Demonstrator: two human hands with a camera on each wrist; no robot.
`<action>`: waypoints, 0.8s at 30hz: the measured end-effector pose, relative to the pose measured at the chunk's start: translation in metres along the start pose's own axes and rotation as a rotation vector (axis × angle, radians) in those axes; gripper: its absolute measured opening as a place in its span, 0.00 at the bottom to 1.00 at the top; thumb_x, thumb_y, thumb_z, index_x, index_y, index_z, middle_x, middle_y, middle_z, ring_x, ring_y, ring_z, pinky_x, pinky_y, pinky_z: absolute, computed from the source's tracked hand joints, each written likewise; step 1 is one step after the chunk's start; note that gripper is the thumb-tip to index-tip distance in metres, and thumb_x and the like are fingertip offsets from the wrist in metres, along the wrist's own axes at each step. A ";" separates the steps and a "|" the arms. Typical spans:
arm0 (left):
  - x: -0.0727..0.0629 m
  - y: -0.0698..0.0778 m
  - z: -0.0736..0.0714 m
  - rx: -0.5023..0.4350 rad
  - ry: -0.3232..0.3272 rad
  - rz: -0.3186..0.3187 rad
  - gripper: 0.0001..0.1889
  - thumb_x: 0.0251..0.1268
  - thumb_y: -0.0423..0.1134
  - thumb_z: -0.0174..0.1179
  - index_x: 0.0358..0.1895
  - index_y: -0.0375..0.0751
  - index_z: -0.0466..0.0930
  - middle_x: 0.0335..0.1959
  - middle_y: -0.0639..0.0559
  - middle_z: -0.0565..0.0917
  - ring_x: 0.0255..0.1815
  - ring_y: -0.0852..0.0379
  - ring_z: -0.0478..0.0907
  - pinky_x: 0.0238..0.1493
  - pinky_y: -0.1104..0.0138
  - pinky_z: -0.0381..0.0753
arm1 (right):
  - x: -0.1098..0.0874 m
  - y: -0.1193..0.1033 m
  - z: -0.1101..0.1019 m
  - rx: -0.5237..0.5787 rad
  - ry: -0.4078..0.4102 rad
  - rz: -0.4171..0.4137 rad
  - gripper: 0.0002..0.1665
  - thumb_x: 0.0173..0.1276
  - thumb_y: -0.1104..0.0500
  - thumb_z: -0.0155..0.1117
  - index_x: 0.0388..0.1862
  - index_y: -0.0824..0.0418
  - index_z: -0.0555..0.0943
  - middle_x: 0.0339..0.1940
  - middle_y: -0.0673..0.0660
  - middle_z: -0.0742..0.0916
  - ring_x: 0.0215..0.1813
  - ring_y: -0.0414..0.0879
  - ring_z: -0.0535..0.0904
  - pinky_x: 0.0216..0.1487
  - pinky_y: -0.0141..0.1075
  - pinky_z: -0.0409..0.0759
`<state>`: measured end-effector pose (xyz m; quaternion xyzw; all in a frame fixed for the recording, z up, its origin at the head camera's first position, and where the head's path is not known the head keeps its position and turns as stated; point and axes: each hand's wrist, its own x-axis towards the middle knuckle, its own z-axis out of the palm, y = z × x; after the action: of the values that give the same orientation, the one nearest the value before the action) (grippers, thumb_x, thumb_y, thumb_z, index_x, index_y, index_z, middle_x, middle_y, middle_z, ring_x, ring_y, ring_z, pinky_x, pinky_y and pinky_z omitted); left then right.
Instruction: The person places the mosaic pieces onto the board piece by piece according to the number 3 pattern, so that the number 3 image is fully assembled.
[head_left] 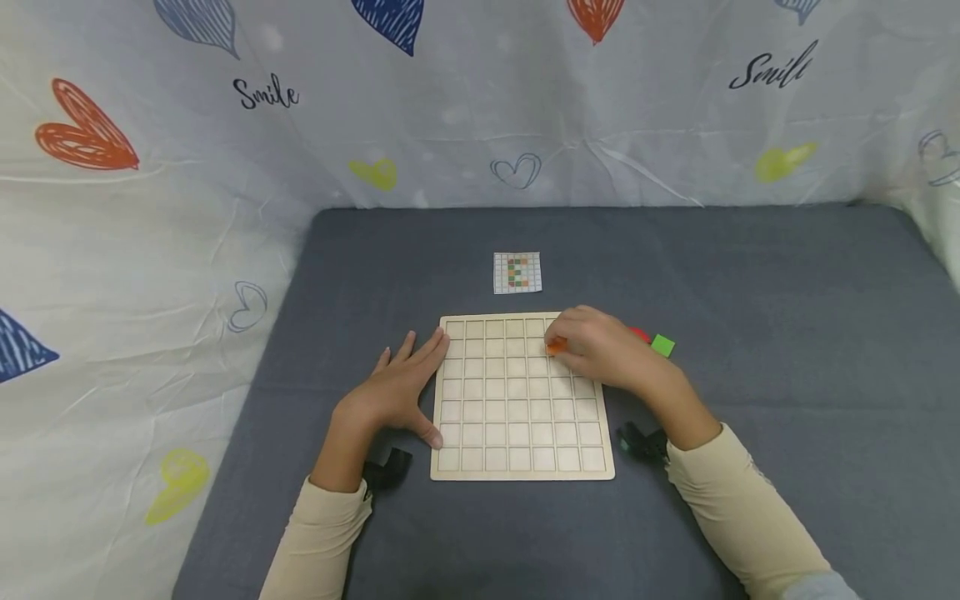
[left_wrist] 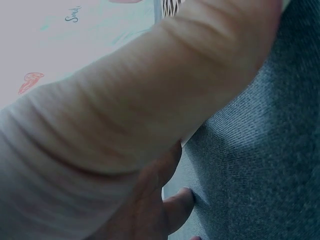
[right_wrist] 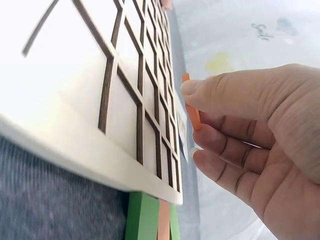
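Fingers (right_wrist: 215,142) of the right hand (head_left: 603,346): thumb and forefinger pinching one thin, flat orange piece (right_wrist: 193,114), the rest bent loosely beside it. Position of piece: at the far right part of a square, pale wooden grid board (head_left: 522,476); contact between the two cannot be told. Board edges: smooth pale rim around rows of square cells; left edge touched by the left hand (head_left: 393,392); far edge near one small white paper card (head_left: 517,287) with a coloured grid pattern; right edge near one bright green square piece (head_left: 663,345) and one red piece (head_left: 640,334), the latter partly hidden behind the right hand. Table (head_left: 787,333), covered in dark grey cloth: broad room right of the board, narrower room on the left; far edge well apart from the board, against a white fabric backdrop (head_left: 450,108) printed with hearts and "Smile". Left-hand fingers: straight, spread wide, released; fingertips and thumb rest along the board's left rim.
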<state>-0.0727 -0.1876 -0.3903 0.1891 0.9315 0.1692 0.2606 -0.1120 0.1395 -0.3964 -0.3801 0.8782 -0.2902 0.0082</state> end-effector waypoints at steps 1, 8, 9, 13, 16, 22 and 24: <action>0.000 0.000 0.000 0.002 0.000 0.000 0.80 0.22 0.59 0.86 0.83 0.46 0.39 0.83 0.52 0.38 0.81 0.40 0.29 0.73 0.37 0.33 | 0.001 0.000 0.001 -0.004 -0.003 0.008 0.08 0.60 0.70 0.71 0.38 0.61 0.86 0.39 0.53 0.86 0.45 0.51 0.79 0.48 0.46 0.78; -0.001 -0.001 0.000 0.011 0.008 0.007 0.79 0.23 0.59 0.86 0.83 0.46 0.39 0.83 0.52 0.38 0.81 0.39 0.30 0.73 0.37 0.34 | 0.009 -0.002 0.004 -0.003 -0.022 0.041 0.10 0.60 0.71 0.70 0.40 0.61 0.87 0.39 0.53 0.85 0.42 0.50 0.78 0.44 0.44 0.78; -0.001 -0.001 0.000 0.012 0.008 0.008 0.79 0.23 0.59 0.86 0.83 0.46 0.40 0.83 0.52 0.38 0.81 0.39 0.30 0.73 0.36 0.34 | 0.010 -0.002 0.004 -0.001 -0.023 0.040 0.10 0.60 0.71 0.71 0.40 0.61 0.87 0.39 0.53 0.85 0.42 0.50 0.78 0.44 0.44 0.78; 0.000 -0.001 -0.001 0.008 0.005 0.007 0.79 0.23 0.59 0.85 0.83 0.46 0.39 0.83 0.51 0.38 0.80 0.39 0.29 0.73 0.36 0.33 | 0.013 -0.003 0.005 0.016 -0.030 0.037 0.10 0.60 0.70 0.72 0.41 0.62 0.87 0.39 0.53 0.85 0.42 0.50 0.77 0.44 0.44 0.78; 0.000 -0.001 0.000 0.005 -0.004 0.001 0.79 0.23 0.60 0.85 0.83 0.46 0.38 0.83 0.51 0.37 0.80 0.40 0.29 0.73 0.37 0.32 | 0.015 -0.003 0.008 0.021 -0.043 0.045 0.10 0.60 0.70 0.73 0.41 0.62 0.87 0.40 0.53 0.85 0.43 0.49 0.77 0.44 0.44 0.78; 0.000 -0.002 0.002 -0.004 -0.001 -0.006 0.80 0.22 0.59 0.85 0.83 0.47 0.39 0.83 0.52 0.37 0.81 0.41 0.29 0.73 0.38 0.32 | 0.020 -0.002 0.013 0.006 -0.045 0.046 0.10 0.59 0.69 0.74 0.39 0.62 0.87 0.39 0.53 0.85 0.43 0.50 0.77 0.46 0.44 0.78; 0.000 -0.001 0.002 -0.006 0.005 -0.002 0.80 0.22 0.59 0.86 0.83 0.47 0.39 0.83 0.52 0.38 0.81 0.41 0.29 0.73 0.38 0.32 | 0.022 -0.002 0.015 0.001 -0.042 0.043 0.09 0.59 0.70 0.74 0.39 0.62 0.87 0.38 0.54 0.85 0.42 0.50 0.77 0.45 0.44 0.78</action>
<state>-0.0722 -0.1885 -0.3923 0.1868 0.9319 0.1723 0.2589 -0.1228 0.1168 -0.4033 -0.3671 0.8856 -0.2825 0.0332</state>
